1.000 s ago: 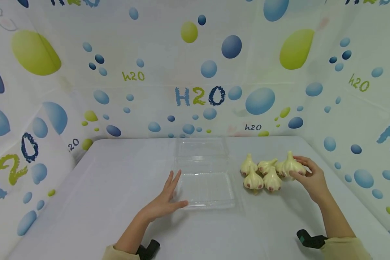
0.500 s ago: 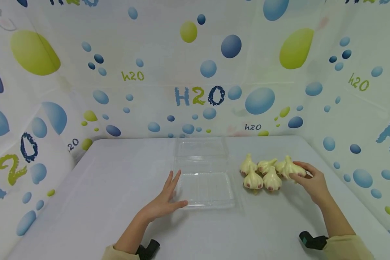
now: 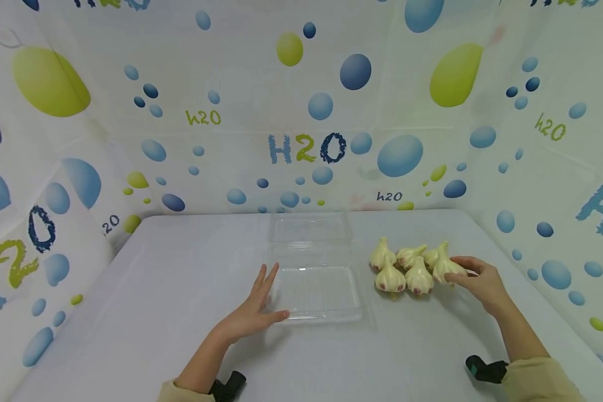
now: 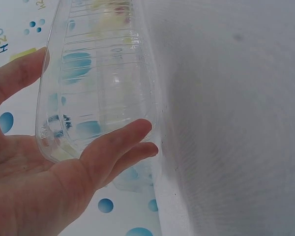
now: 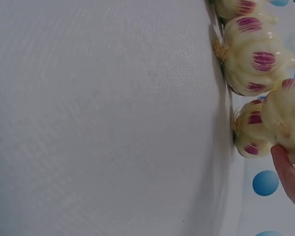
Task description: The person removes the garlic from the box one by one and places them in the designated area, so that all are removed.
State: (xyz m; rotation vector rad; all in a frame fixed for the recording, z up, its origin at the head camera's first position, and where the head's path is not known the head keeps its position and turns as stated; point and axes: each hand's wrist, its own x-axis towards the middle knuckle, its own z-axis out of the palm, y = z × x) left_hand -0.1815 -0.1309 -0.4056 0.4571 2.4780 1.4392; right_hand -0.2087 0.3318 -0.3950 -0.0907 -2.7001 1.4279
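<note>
My right hand (image 3: 484, 283) pinches a garlic bulb (image 3: 447, 272) between thumb and fingers at the right end of a cluster. In the right wrist view, this bulb (image 5: 289, 118) is raised off the white surface, in front of another garlic bulb (image 5: 250, 130). Several more cream bulbs with purple marks stand together, one of them a front bulb (image 3: 390, 279). Fingers spread and straight, my left hand (image 3: 248, 315) touches the left side of a clear plastic clamshell container (image 3: 321, 293). Its lid (image 3: 310, 230) lies folded back, away from me.
A white-covered table (image 3: 181, 268) carries everything. Behind and on both sides rise white sheets (image 3: 251, 67) printed with blue and green drops and H2O lettering. Black wrist mounts (image 3: 484, 369) sit by both sleeves.
My right hand has lowered slightly with the garlic bulb, bringing it down beside the others. The left hand and container have stayed in place.
</note>
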